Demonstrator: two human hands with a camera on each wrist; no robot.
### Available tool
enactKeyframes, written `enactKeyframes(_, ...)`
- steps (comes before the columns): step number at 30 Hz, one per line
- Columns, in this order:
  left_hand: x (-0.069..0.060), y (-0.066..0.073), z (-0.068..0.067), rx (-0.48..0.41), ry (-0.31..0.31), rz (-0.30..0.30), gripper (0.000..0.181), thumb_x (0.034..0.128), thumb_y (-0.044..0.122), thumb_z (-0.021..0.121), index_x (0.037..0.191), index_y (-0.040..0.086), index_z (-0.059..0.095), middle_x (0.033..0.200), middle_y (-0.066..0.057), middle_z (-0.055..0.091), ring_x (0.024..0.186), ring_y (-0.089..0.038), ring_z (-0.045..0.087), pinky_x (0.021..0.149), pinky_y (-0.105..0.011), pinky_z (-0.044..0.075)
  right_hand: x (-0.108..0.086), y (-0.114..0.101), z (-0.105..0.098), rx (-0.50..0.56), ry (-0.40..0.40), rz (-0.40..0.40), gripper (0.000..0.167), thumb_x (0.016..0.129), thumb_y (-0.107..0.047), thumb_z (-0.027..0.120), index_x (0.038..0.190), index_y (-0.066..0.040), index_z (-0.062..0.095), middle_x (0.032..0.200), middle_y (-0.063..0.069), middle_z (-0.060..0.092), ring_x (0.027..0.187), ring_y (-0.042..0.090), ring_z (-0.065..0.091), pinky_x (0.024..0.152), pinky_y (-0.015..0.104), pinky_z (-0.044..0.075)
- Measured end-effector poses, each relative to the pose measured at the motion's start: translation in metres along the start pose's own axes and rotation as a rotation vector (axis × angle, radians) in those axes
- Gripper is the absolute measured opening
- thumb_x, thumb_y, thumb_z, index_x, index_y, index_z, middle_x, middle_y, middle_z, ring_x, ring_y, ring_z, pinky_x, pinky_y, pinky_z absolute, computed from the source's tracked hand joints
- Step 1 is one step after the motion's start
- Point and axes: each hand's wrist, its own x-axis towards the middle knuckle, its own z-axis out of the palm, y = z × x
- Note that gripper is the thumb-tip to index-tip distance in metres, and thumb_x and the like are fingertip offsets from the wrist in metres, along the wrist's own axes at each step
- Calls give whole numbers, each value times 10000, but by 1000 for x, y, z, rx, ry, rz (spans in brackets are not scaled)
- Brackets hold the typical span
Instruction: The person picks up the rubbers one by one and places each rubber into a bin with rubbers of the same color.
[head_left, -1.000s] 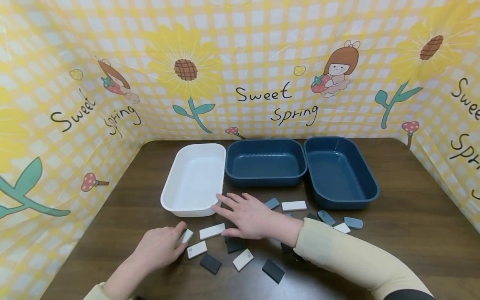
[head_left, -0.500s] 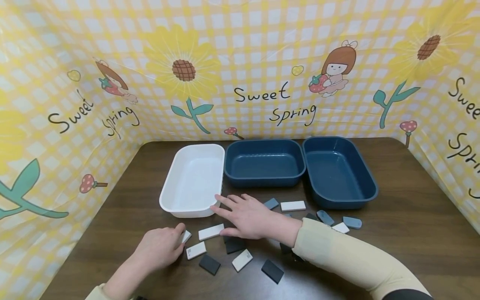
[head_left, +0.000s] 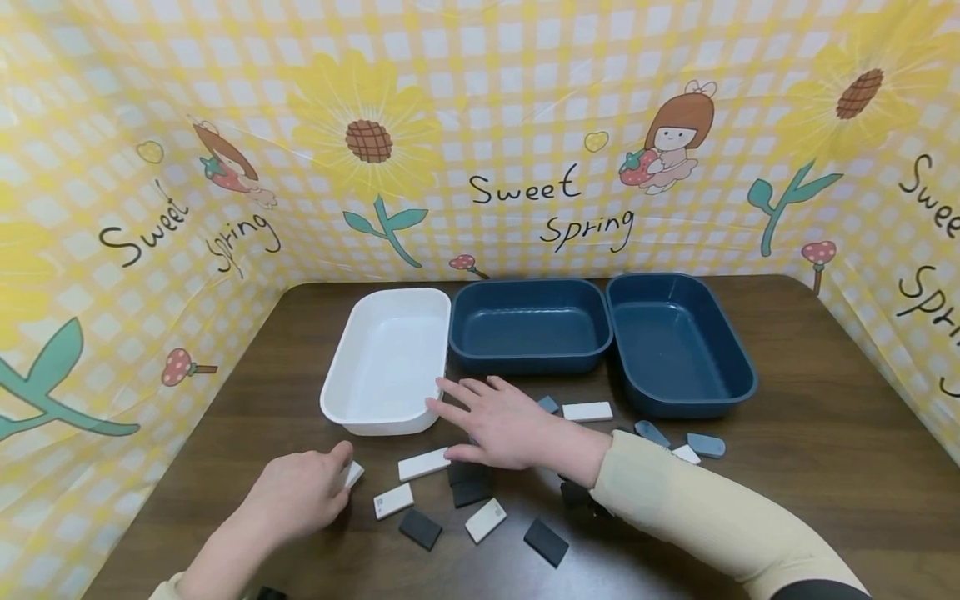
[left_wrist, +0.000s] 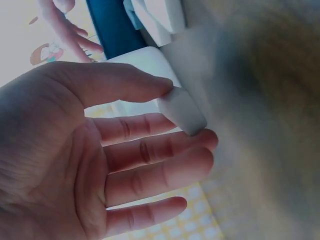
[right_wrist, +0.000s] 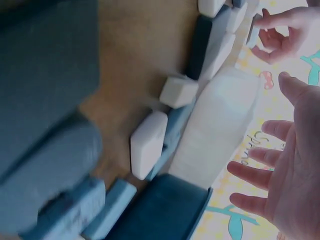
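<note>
Spread right hand [right_wrist: 298, 162] near white tray [right_wrist: 215, 127]; left hand [right_wrist: 289, 34] pinching block [right_wrist: 253, 32].

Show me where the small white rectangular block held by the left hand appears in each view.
Head: small white rectangular block, below and left of centre, in the left hand.
Left wrist: block near the centre.
Right wrist: block near the top, right of centre.
Shared landmark: yellow-and-white checked cloth.

The brown table [head_left: 810, 383] carries a white tray [head_left: 390, 358] and two navy trays [head_left: 531, 329] in a row, and there in front, white blocks [head_left: 424, 464], black blocks [head_left: 546, 542] and blue-grey blocks [head_left: 707, 445] lie scattered!
</note>
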Motion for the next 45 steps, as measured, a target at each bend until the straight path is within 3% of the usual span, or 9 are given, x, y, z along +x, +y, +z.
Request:
enactKeyframes(11, 4, 3, -30, 25, 94, 63, 245, 710, 146, 718, 807, 146, 494, 535, 69, 419, 437, -108, 372, 388, -330, 322, -22, 32, -14, -13, 34, 90, 709, 971, -600, 407, 1549, -218, 257, 1592, 74, 207, 1375, 251, 349, 1048, 469, 358)
enactKeyframes(18, 19, 8, -46, 54, 209, 116, 260, 703, 147, 705, 839, 114, 486, 516, 74, 391, 420, -116, 337, 381, -350, 321, -41, 57, -16, -20, 107, 131, 748, 933, -499, 589, 1529, -143, 309, 1566, 125, 263, 1339, 292, 399, 1009, 492, 394)
enactKeyframes(23, 41, 17, -61, 48, 215, 174, 254, 745, 151, 670, 923, 77, 504, 518, 81, 381, 420, -115, 330, 402, -348, 333, -56, 75, -19, -53, 133, 189, 785, 900, -447, 667, 1518, -105, 323, 1545, 155, 298, 1314, 311, 425, 980, 491, 419)
enactKeyframes(29, 72, 28, -73, 94, 179, 255, 245, 791, 160, 641, 923, 53, 465, 515, 56, 368, 424, -136, 347, 411, -350, 337, -73, 91, -20, -89, 136, 279, 784, 875, -433, 703, 1493, -82, 370, 1503, 177, 367, 1284, 327, 456, 948, 503, 441)
enactKeyframes(34, 97, 36, -76, 148, 146, 312, 263, 815, 175, 651, 950, 34, 475, 561, 11, 403, 465, -166, 408, 446, -343, 376, -84, 104, -17, -99, 148, 351, 665, 854, -387, 742, 1370, -37, 511, 1247, 174, 537, 1056, 303, 559, 820, 437, 495)
enactKeyframes(38, 118, 40, -79, 172, 147, 363, 258, 838, 206, 661, 955, 44, 496, 599, -1, 418, 514, -179, 442, 474, -335, 392, -91, 112, -12, -103, 178, 378, 492, 830, -315, 782, 1177, -20, 597, 973, 122, 510, 804, 249, 502, 648, 362, 464)
enactKeyframes(42, 136, 42, -81, 151, 171, 408, 218, 856, 215, 661, 943, 69, 526, 631, 10, 443, 563, -184, 467, 512, -345, 418, -95, 118, -7, -106, 174, 390, 400, 824, -275, 790, 1073, -18, 611, 890, 101, 484, 742, 234, 470, 589, 344, 438)
enactKeyframes(45, 152, 44, -82, 145, 154, 433, 191, 872, 215, 654, 946, 82, 539, 652, 20, 466, 589, -173, 486, 546, -347, 438, -95, 121, -4, -112, 165, 397, 385, 825, -271, 789, 1061, -18, 621, 890, 105, 493, 746, 236, 473, 586, 345, 444)
